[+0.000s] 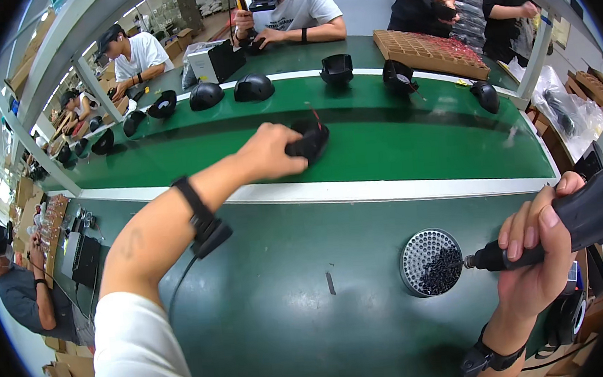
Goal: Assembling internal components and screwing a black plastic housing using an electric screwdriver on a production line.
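My left hand [270, 152] reaches out over the green conveyor belt [411, 144] and grips a black rounded part [310, 142] with a red wire sticking up from it. A black strap with a cord sits on that wrist. My right hand [533, 255] holds a black electric screwdriver [573, 224] at the right edge. Its tip points left into a round perforated screw tray [427, 260] holding several small black screws.
Several black rounded parts [253, 87] ride on the belt farther away. A brown grid tray [431, 52] lies at the far right. Other people work along the far side and at the left. A small dark piece [330, 283] lies on the green worktable [290, 317].
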{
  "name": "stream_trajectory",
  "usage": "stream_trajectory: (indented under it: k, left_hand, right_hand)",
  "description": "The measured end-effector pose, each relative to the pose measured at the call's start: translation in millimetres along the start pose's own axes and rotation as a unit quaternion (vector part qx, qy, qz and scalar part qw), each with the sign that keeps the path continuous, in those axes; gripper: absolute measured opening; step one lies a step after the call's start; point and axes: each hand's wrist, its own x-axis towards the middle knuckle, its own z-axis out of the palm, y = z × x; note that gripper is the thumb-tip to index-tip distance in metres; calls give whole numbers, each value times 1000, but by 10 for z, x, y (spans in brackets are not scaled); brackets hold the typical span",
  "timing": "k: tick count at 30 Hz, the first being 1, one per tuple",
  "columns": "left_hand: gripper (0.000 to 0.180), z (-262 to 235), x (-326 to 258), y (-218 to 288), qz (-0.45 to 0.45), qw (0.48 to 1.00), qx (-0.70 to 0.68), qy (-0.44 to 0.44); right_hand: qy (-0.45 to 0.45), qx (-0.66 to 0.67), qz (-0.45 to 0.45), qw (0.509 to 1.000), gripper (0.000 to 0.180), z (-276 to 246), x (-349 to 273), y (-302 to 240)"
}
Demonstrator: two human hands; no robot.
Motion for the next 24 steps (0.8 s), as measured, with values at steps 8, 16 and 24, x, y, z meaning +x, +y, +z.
stream_trajectory:
  k: [8, 16, 24]
  left_hand:
    - [57, 209, 1506, -820, -59, 966, 206, 143]
    - [75, 469, 1955, -324, -226, 869, 335, 285]
    - [81, 845, 2844, 941, -66, 981, -57, 171]
  right_hand:
    - [48, -30, -5, 998, 41, -145, 135, -54]
    - [47, -87, 12, 995, 34, -195, 223, -4]
    - [-11, -12, 32, 999, 34, -419, 314, 202]
